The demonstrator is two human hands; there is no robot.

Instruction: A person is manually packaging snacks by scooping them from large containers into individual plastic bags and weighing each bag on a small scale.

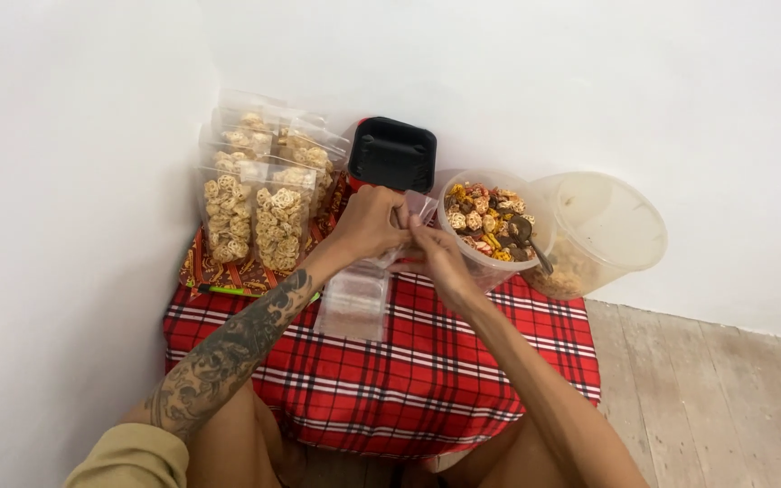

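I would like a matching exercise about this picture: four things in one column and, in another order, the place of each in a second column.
Things:
1. black tray
2. spoon
3. filled snack bags
4. stack of empty clear bags

Places:
A. lying on the red plaid cloth, below the hands
B. standing at the left wall
C. in the tub of mixed snacks
D. at the back wall, above the left hand

Pairs: 1-D, 2-C, 3-B, 4-A
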